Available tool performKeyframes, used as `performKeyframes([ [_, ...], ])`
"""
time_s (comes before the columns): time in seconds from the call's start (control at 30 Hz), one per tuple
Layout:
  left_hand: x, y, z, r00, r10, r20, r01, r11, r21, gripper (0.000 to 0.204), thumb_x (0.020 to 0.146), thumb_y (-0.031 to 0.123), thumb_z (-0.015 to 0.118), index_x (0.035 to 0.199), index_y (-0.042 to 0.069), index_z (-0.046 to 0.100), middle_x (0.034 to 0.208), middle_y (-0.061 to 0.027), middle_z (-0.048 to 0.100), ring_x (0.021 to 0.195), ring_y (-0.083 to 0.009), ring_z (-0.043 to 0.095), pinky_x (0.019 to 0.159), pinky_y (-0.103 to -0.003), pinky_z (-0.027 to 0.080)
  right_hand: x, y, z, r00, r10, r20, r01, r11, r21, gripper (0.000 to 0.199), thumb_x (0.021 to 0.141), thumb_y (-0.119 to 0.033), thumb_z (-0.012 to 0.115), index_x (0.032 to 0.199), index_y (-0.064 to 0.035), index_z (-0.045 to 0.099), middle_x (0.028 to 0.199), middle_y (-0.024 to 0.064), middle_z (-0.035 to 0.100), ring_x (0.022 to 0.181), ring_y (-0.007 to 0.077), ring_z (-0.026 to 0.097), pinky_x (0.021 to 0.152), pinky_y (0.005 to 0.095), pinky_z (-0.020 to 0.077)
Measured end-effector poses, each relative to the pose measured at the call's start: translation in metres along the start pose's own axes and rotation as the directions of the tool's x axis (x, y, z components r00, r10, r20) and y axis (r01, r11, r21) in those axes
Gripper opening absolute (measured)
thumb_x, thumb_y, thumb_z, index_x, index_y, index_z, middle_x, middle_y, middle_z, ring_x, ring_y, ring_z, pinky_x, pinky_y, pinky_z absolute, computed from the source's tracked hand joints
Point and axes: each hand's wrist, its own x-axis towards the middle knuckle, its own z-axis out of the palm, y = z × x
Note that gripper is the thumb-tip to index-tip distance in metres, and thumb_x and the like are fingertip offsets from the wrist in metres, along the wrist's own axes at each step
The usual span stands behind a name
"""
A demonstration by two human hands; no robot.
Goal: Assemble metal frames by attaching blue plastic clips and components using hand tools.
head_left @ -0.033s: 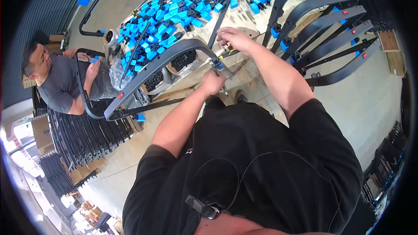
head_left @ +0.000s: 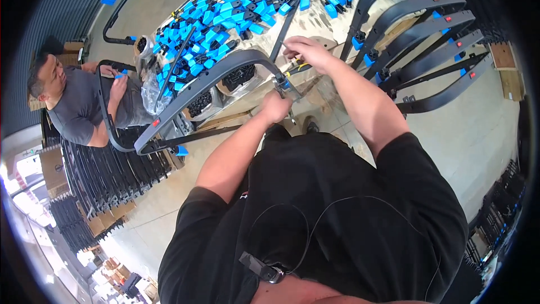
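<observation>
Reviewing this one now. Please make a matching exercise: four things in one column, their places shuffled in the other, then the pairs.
Things
1. The person's left hand
2. Blue and black plastic pieces
3. Row of dark grey curved frames with red marks
4. Co-worker in a dark grey shirt

Places
A. To the right of the pale wooden table
B. On the left side of the picture, beside the table
C. By the right end of the nearest dark grey curved frame
D. Heaped on the tabletop

Pairs: 1-C, 2-D, 3-A, 4-B
</observation>
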Motion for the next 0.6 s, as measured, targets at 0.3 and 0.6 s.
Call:
performKeyframes([
  [0.3, -0.024, 0.001, 0.022, 0.989, 0.138, -0.054, -0.134, 0.989, 0.065, 0.031, 0.086, 0.027, 0.065, 0.09, -0.003, 0.06, 0.088, -0.028, 0.068, 0.089, -0.047, 0.066, 0.08, -0.052, 0.052, -0.07, 0.055, 0.009, 0.942, -0.318, -0.105, 0.267, 0.903, -0.336, 0.019, 0.098, -0.015, 0.062, 0.113, -0.0041, 0.06, 0.099, -0.0007, 0.063, 0.096, 0.0085, 0.056, 0.087, 0.028, 0.046],
  [0.6, -0.053, 0.013, 0.03, 0.983, 0.075, 0.169, -0.099, 0.985, 0.139, 0.048, 0.088, 0.03, 0.063, 0.102, -0.016, 0.062, 0.099, -0.0376, 0.065, 0.1, -0.0475, 0.066, 0.09, -0.049, 0.053, -0.11, 0.045, 0.025, 0.835, -0.5, -0.229, 0.16, 0.62, -0.768, 0.026, 0.098, -0.027, 0.061, 0.105, -0.0027, 0.067, 0.083, 0.0197, 0.068, 0.079, 0.0373, 0.065, 0.078, 0.0434, 0.0523],
])
